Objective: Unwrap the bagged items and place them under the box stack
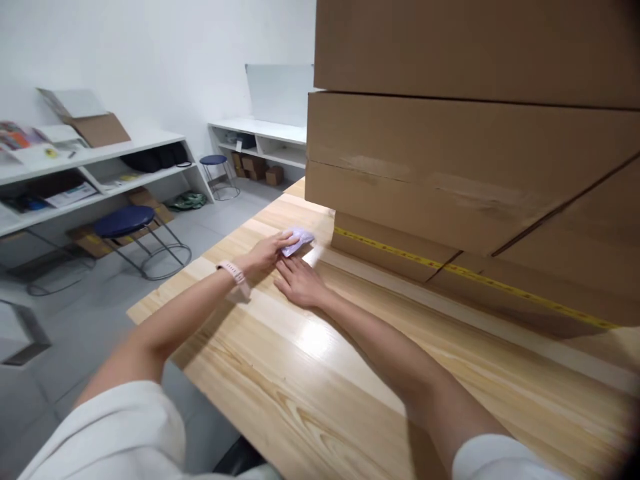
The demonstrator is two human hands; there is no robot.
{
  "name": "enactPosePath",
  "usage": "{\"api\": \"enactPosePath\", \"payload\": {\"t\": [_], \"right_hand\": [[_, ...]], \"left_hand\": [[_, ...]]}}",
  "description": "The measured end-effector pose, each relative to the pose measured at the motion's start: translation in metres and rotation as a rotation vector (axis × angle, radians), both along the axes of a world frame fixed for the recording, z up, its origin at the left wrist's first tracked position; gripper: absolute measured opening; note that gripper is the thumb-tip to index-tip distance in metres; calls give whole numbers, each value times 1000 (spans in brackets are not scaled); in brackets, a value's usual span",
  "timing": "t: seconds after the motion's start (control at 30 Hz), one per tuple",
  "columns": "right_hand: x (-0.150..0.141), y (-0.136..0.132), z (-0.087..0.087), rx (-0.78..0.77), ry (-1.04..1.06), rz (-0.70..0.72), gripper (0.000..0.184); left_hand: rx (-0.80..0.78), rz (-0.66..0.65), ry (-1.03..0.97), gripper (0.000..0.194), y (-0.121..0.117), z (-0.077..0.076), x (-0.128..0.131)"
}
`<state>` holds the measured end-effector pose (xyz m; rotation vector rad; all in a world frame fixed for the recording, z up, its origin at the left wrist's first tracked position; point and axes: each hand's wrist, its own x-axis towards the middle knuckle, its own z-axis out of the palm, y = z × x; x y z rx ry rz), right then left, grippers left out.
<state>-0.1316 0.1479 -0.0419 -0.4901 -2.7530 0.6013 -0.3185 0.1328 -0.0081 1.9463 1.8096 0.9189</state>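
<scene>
My left hand, with a pale pink band on its wrist, grips a small lavender packet that looks shiny and crinkled. What the packet is, or what is in it, I cannot make out. Its fingers lie over the packet's near side, close to the wooden table. My right hand rests palm down just to the right and nearer to me, fingers stretched out on the tabletop. Those fingertips reach right up to the left hand and the packet's lower edge; whether they touch it is unclear.
Large cardboard boxes are stacked along the table's right side, overhanging a lower box with yellow tape. To the left stand a white shelf unit and blue stools. Another low white shelf is at the back.
</scene>
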Motion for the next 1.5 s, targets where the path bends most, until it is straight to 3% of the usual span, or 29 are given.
{"api": "enactPosePath", "payload": {"t": [0.13,0.23,0.3,0.37,0.43,0.53,0.6,0.67,0.77,0.9,1.03,1.13,1.23,1.43,1.5], "right_hand": [[81,-58,1,116,43,193,54],[150,-93,4,120,389,279,25],[185,-105,9,186,639,175,23],[207,-110,14,311,714,33,25],[215,-111,17,429,658,-69,28],[214,-107,15,526,488,-149,38],[213,-103,10,527,353,-222,45],[214,-100,4,495,244,-306,52],[213,-95,-4,489,114,-324,54],[192,-91,-4,515,-42,-182,43],[148,-80,2,426,-40,-80,36],[110,-65,5,353,53,-5,35],[73,-45,6,351,150,16,36],[25,6,11,320,81,-324,33],[16,14,10,325,61,-328,33]], "left_hand": [[-34,-50,193,50,-82,-8,18],[-23,-140,299,55,-123,-13,59],[1,-274,334,56,-138,-12,97],[31,-505,294,56,-143,-9,137],[61,-659,186,52,-138,-5,174],[3,-704,-102,52,-118,-2,209],[-193,-736,-386,53,-101,-3,218],[-358,-583,-703,43,-87,-6,217],[-303,-116,-984,21,-72,-15,207],[-107,277,-1069,13,-53,-24,184],[-23,490,-1059,13,-23,-22,153],[-11,588,-1008,16,10,-15,126],[-43,598,-946,23,46,-7,102],[-56,450,-775,38,114,7,67],[-11,375,-690,42,135,7,60]]}}
